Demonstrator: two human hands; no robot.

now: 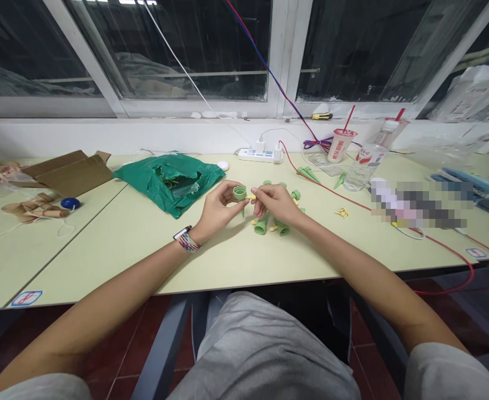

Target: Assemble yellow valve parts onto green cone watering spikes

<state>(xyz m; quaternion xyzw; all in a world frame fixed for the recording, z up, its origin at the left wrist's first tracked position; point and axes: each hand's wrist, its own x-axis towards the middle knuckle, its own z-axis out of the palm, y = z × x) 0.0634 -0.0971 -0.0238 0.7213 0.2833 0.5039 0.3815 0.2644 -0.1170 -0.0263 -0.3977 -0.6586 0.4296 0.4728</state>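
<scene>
My left hand (223, 203) is closed around a green plastic cone (240, 193), its round open end facing up and its tip pointing down. Pinched in the fingers of my right hand (271, 201) is a small yellow plastic piece (250, 196), which meets the side of the cone; whether it is fixed there I cannot tell. Beneath and behind my right hand lie several green cones (261, 226) with yellow pieces on them, partly hidden. Off to the right on the table is a little pile of loose yellow pieces (343, 213).
A torn green plastic bag (173, 178) lies left of my hands, near a cardboard box (67, 175) and wooden toys (36, 208). More green cones (309, 174), a water bottle (367, 161) and a drink cup (341, 145) stand right. A red cable (331, 188) crosses the table from a power strip (261, 155).
</scene>
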